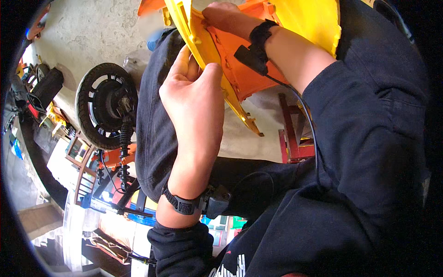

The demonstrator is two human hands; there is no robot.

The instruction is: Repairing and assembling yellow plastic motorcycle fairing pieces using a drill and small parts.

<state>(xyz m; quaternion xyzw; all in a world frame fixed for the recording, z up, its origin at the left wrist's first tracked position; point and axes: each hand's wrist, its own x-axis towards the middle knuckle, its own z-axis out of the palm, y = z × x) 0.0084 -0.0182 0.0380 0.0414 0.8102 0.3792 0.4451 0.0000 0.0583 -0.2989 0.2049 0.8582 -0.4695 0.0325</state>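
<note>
A molded plastic body panel lies across my lap, with a yellow edge strip (203, 51) and an orange inner side (251, 64). My left hand (196, 104) grips the yellow strip, its thumb on the near face and its fingers curled beneath. At the top, my right hand (226, 17) reaches into the orange side close behind the strip; its fingers are hidden. A wide yellow section (307, 23) shows beyond my right forearm. Both wrists wear black straps with small black boxes, and a cable (307, 108) trails from the right one.
A wheel with a black tire (104, 106) stands left of my knee, a spring shock absorber (124, 134) beside it. Beneath the panel is a red metal frame (295, 138) on the concrete floor (101, 32). Dark vehicle parts (44, 90) lie at the far left.
</note>
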